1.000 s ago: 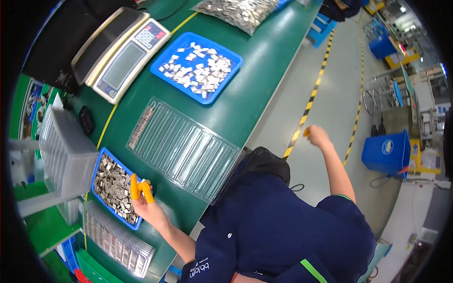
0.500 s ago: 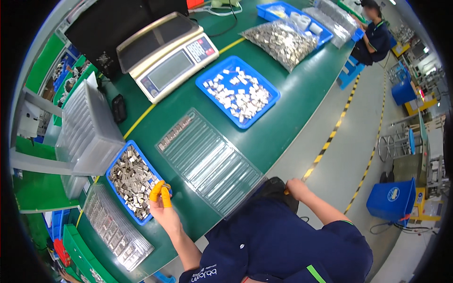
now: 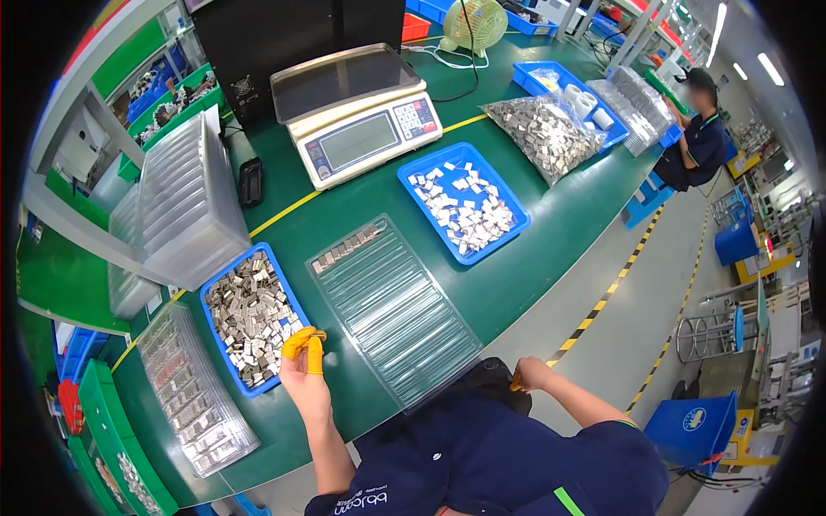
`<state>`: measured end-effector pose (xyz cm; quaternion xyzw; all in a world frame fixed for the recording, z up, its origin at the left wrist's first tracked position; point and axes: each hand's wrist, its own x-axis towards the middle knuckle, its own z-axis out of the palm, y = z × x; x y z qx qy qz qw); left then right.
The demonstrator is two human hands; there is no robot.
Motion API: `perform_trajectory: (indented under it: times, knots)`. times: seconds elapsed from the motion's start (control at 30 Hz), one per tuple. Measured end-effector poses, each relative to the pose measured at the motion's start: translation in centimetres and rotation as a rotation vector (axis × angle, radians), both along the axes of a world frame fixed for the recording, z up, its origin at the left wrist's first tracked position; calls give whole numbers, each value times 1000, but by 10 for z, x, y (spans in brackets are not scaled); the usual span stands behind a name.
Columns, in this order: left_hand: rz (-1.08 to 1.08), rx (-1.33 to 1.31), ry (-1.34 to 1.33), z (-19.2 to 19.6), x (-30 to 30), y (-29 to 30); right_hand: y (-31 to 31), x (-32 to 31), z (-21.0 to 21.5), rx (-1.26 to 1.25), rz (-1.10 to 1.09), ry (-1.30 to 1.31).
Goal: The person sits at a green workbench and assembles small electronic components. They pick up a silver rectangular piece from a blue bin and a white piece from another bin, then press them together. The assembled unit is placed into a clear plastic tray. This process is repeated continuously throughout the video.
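Note:
My left hand (image 3: 305, 378), with yellow finger cots, is held at the right edge of a blue tray (image 3: 301, 311) full of small grey metal pieces (image 3: 256, 314). Its fingertips are pinched together; whatever is between them is too small to make out. Right of it lies a clear plastic tray (image 3: 404, 331) with long grooves, a row of small metal pieces (image 3: 347, 248) in its far end. My right hand (image 3: 535, 376) is curled beside black material (image 3: 489, 387) at the table's front edge, yellowish cots on its fingers; what it holds, if anything, is hidden.
A second blue tray (image 3: 477, 251) holds whitish pieces. Behind are a scale (image 3: 361, 142) and a bag of metal parts (image 3: 546, 133). Stacked clear trays (image 3: 194, 206) stand left; a filled clear tray (image 3: 194, 387) lies near them. Another person (image 3: 701, 129) sits at the far right.
The whole view has shifted and turned. My left hand has moved slightly off the metal pieces toward the grooved tray, its fingertips now pointing right. My right hand stays by the black material.

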<state>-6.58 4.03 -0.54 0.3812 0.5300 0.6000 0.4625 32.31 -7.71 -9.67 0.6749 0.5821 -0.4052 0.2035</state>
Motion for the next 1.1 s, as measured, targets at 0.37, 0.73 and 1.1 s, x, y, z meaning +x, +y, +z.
perform_trajectory:
  times: [0.37, 0.73, 1.1]
  knots:
    - [4, -4, 20, 9, -8, -11, 73, -53, 275, 1203, 224, 323]
    - [-7, 17, 85, 14, 4, -21, 139, -70, 311, 1529, 814, 1423]
    - [-10, -43, -206, 22, -6, -30, 141, -95, 316, 1779, 801, 1445]
